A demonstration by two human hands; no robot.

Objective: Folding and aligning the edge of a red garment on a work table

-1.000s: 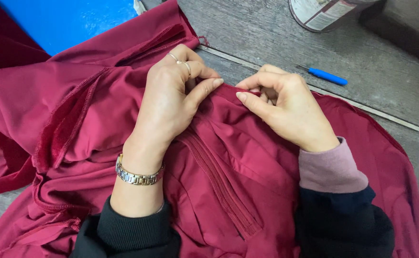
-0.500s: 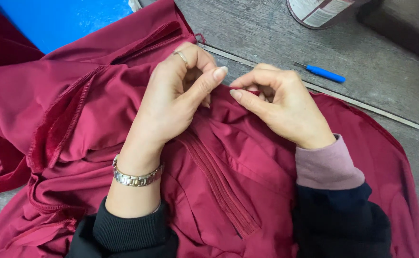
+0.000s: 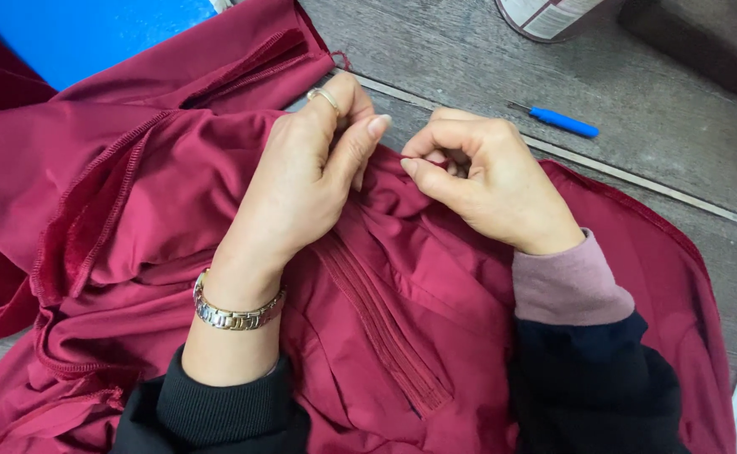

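1. Your left hand (image 3: 301, 181) pinches the dark red satin garment (image 3: 435, 336) spread across the grey wooden table (image 3: 654, 143).
2. Your right hand (image 3: 490, 181) grips the same fold, just beside it.
3. A blue-handled tool (image 3: 563, 123) lies nearby.

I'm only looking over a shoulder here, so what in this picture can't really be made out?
All in the head view:
- What the right hand pinches: its curled fingers hide it.
- The left hand fingertips, tucked behind its thumb into the dark red garment.
- The can: cut off by the top edge.
- The blue-handled tool: its thin tip is too small to identify.
- The blue surface: cut off at the top edge and partly covered by fabric.
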